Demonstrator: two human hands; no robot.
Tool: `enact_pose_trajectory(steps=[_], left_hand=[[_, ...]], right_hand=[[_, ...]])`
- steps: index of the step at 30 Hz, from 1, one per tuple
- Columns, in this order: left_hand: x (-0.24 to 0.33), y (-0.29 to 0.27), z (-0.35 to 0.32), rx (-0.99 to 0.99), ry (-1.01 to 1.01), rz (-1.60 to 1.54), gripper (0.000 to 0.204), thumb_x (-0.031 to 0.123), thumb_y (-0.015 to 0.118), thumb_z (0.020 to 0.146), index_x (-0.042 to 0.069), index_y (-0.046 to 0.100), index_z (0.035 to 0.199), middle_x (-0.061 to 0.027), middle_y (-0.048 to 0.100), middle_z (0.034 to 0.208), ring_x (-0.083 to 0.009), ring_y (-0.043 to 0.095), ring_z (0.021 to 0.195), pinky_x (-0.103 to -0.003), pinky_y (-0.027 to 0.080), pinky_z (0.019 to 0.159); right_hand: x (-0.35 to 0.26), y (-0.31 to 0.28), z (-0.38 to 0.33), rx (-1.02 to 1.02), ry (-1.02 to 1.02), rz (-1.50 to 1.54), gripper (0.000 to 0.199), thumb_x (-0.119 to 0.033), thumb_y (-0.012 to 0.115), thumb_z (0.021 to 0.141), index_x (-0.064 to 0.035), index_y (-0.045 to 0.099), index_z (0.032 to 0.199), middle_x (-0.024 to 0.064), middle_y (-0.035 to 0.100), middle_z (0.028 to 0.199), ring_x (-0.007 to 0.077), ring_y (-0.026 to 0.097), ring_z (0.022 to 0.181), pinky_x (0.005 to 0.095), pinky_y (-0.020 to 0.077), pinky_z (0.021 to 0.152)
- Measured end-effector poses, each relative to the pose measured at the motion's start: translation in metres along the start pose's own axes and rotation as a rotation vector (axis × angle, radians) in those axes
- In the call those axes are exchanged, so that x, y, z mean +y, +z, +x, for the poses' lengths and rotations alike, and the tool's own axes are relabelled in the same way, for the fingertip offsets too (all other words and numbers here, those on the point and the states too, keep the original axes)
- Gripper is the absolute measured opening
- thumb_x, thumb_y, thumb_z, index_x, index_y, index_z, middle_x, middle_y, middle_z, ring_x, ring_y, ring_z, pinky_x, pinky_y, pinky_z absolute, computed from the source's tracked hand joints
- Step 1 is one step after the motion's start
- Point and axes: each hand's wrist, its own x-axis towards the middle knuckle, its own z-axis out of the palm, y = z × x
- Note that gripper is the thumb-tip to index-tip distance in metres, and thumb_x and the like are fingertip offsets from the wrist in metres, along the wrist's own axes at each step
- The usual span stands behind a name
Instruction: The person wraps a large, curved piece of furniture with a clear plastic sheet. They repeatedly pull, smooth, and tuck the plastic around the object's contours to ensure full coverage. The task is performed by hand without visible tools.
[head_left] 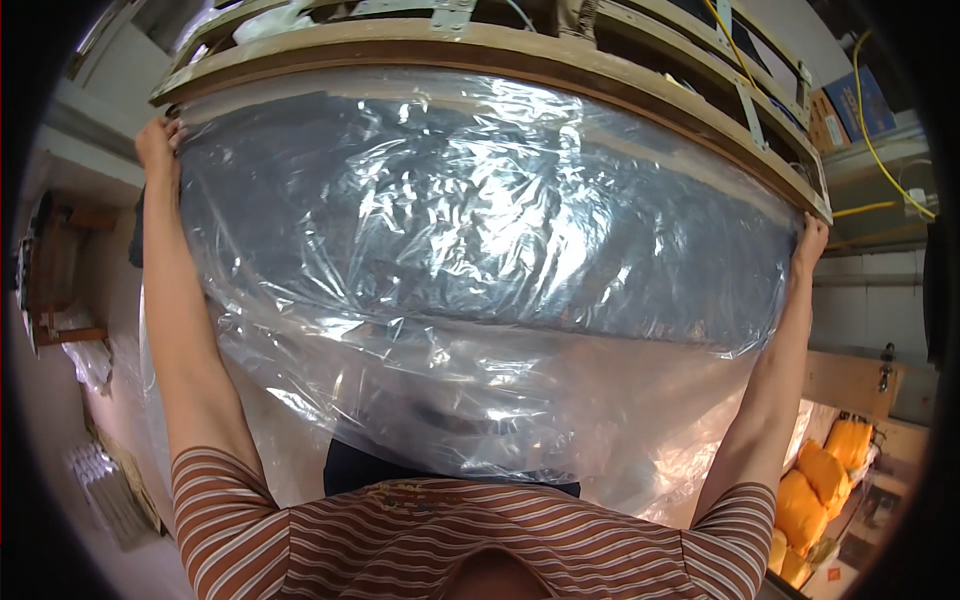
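A large sheet of clear plastic is draped over a long dark grey piece that looks upholstered, and its loose lower part hangs against my body. Both arms are stretched wide. At the far left end, my left hand is closed on the plastic's edge, close under a corner of the wooden frame. My right hand is closed at the opposite end, just below the frame's right corner, with its fingertips partly hidden. The film is creased and shiny across the middle.
Metal brackets and slats belong to the wooden frame across the top. A yellow hose hangs at the right near a blue box. Orange bundles lie at the lower right. Flat stacked material stands at the lower left.
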Motion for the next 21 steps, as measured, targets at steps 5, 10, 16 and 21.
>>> enact_pose_trajectory(steps=[5,10,16,21], left_hand=[[-0.003,-0.041,0.035,0.16,0.195,0.175,0.023,0.016,0.05,0.086,-0.004,0.061,0.083,-0.012,0.062,0.082,-0.0192,0.061,0.076,-0.028,0.048,0.071],[0.01,0.011,-0.023,-0.144,0.111,0.456,0.028,0.027,0.057,0.087,0.001,0.068,0.092,-0.0079,0.063,0.09,-0.0166,0.057,0.092,-0.027,0.043,0.081],[0.035,-0.075,0.039,-0.333,-0.165,0.119,0.041,0.036,0.055,0.091,0.003,0.059,0.114,-0.0097,0.062,0.107,-0.0197,0.06,0.095,-0.032,0.049,0.082],[0.081,-0.17,0.115,-0.153,0.611,1.119,0.041,0.033,0.05,0.094,0.003,0.058,0.121,-0.0126,0.061,0.119,-0.0241,0.06,0.102,-0.035,0.047,0.088]], right_hand=[[-0.024,0.011,-0.011,-0.016,0.026,0.147,0.049,-0.036,0.049,0.092,0.0101,0.063,0.101,0.0143,0.062,0.09,0.0212,0.052,0.084,0.0328,0.0399,0.08],[-0.049,-0.015,-0.027,-0.182,0.225,0.218,0.052,-0.044,0.046,0.093,0.0045,0.062,0.102,0.0094,0.059,0.099,0.0175,0.05,0.096,0.0302,0.038,0.087],[-0.125,-0.107,-0.091,-0.729,0.037,0.126,0.036,-0.037,0.053,0.093,-0.0049,0.059,0.108,-0.0018,0.054,0.097,0.0098,0.045,0.092,0.0238,0.0367,0.083],[-0.203,-0.133,-0.158,-0.837,0.239,0.509,0.024,-0.034,0.053,0.094,-0.0098,0.056,0.096,-0.0079,0.046,0.088,0.0046,0.041,0.086,0.0211,0.0343,0.078]])
